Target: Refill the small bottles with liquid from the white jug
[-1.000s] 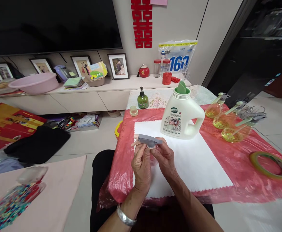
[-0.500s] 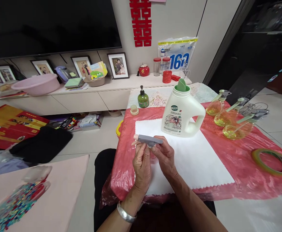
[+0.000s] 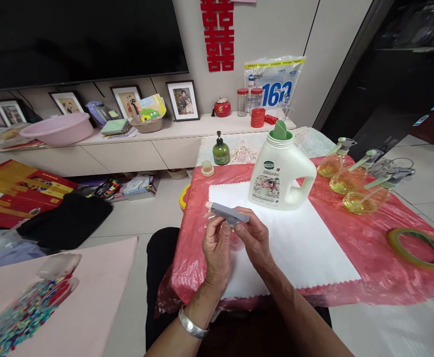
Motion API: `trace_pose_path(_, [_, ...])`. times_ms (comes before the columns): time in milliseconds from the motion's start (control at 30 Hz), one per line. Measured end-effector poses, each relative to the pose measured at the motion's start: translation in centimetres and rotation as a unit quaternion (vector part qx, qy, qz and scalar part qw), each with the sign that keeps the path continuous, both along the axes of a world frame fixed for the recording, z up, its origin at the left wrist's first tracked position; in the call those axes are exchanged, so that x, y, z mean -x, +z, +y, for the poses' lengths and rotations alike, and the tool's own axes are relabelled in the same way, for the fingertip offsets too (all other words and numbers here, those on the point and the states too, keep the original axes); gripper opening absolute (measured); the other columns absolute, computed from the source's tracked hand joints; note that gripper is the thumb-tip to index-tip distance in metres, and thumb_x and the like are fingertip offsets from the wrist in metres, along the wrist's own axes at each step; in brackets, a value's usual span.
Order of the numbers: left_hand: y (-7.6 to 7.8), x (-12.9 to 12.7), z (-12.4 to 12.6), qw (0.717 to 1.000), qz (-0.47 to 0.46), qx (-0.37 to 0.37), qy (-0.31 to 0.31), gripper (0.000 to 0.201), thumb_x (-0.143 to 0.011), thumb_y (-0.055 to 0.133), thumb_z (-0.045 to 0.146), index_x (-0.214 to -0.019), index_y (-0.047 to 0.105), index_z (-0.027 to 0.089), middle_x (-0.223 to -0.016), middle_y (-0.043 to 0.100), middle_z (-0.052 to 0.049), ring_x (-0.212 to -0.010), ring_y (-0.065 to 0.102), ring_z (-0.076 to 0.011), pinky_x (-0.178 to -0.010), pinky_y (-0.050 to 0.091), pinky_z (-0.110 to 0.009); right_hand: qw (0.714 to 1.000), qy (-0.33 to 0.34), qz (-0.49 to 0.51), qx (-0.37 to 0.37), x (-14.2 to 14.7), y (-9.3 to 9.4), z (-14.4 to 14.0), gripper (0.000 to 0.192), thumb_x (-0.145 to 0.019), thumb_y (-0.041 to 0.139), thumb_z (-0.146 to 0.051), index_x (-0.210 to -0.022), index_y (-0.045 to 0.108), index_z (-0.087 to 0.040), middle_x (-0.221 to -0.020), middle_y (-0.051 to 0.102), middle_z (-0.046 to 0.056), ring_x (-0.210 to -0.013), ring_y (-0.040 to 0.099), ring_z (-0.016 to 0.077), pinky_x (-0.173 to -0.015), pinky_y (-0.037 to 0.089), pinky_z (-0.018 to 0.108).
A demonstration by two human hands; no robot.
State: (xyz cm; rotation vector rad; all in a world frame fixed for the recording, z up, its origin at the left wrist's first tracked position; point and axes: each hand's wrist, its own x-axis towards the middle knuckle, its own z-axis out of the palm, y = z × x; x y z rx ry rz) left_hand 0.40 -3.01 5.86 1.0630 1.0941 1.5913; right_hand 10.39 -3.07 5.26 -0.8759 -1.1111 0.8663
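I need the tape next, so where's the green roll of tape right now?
The roll of tape lies flat on the red table cover, far right in the head view, near the three spray bottles.

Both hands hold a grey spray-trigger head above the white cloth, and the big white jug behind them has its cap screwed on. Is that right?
Not quite. In the head view the white detergent jug is uncapped: its green pour spout stands open at the top. The rest holds: the left hand and right hand both grip the grey spray-trigger head above the white cloth.
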Motion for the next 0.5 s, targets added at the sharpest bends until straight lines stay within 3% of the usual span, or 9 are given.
trace_pose_path(267, [-0.29,0.22,0.15,0.998,0.045,-0.029,0.011,0.028,-0.091,0.07,0.047,-0.103,0.076,0.023,-0.109,0.073,-0.006,-0.107,0.066,-0.0218,-0.099,0.05,-0.034,1.0,-0.013,-0.028,0.0,-0.06,0.23,-0.05,0.023,-0.092,0.072,-0.039,-0.111,0.069,-0.027,-0.107,0.065,0.003,-0.102,0.06,0.0199,-0.094,0.048,0.036])
trace_pose_path(367, [-0.14,0.39,0.01,1.0,0.016,0.0,-0.019,0.031,-0.092,0.067,0.049,-0.109,0.075,0.024,-0.117,0.071,-0.007,-0.114,0.064,-0.0221,-0.101,0.049,-0.033,0.999,-0.016,-0.051,-0.006,-0.02,0.71,0.07,0.027,-0.089,0.075,-0.037,-0.114,0.07,-0.027,-0.11,0.063,0.004,-0.107,0.057,0.0206,-0.097,0.045,0.036])
trace_pose_path(500, [0.23,0.42,-0.19,0.998,-0.039,0.012,-0.049,0.037,-0.089,0.069,0.051,-0.112,0.072,0.023,-0.115,0.071,-0.007,-0.108,0.065,-0.022,-0.098,0.051,-0.033,0.998,-0.025,-0.061,-0.018,0.15,0.69,0.29,0.026,-0.088,0.075,-0.034,-0.113,0.071,-0.028,-0.108,0.061,0.003,-0.104,0.057,0.02,-0.094,0.046,0.035])
